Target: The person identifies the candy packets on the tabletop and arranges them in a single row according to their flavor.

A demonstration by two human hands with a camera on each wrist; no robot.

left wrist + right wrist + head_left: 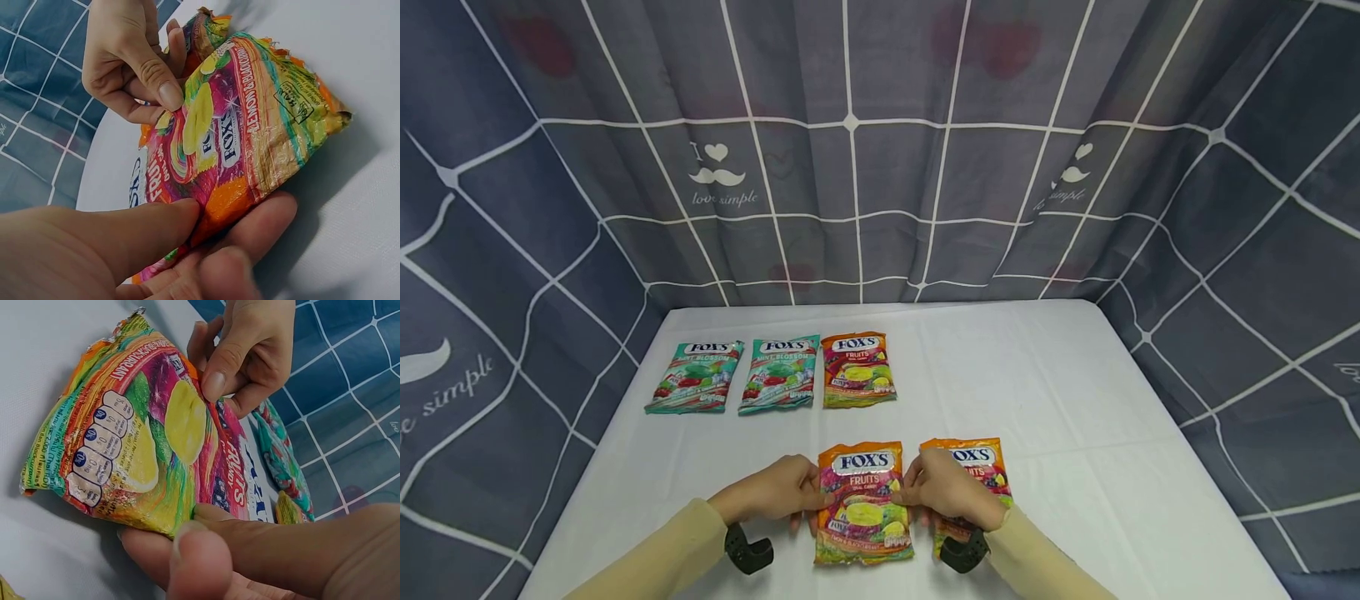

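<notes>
Before you, on a table spread with a smooth white cloth (1075,400), an orange, magenta and yellow glossy plastic bag of Fox's Fruits candy (863,504) sits at the near edge, between your two hands, face up with its brand name away from you. Your bare left hand (784,490) has its left side and your bare right hand (946,485) its right; gripping opposite edges probably keeps the soft, pillow-like packet level and its front smooth. Shadow beneath its near end suggests that this end is off the cloth.

The wrist views show your fingers drawn almost together, parted only by the packet's thickness: on each side the thumb presses the printed face while curled fingers support the underside.

A second orange, crinkled plastic Fox's Fruits bag (988,471) lies just to the right, partly covered by your right hand and wrist; whether they touch it you cannot tell.

Farther back on the left, three packets stand in a row, tops all facing away, perhaps so that like sits by like: a teal-green, shiny Mint Blossom bag (695,382), a matching teal-green plastic bag (781,377) near it, then, just beside that, a red-and-orange rectangular Fruits bag (859,372).
</notes>
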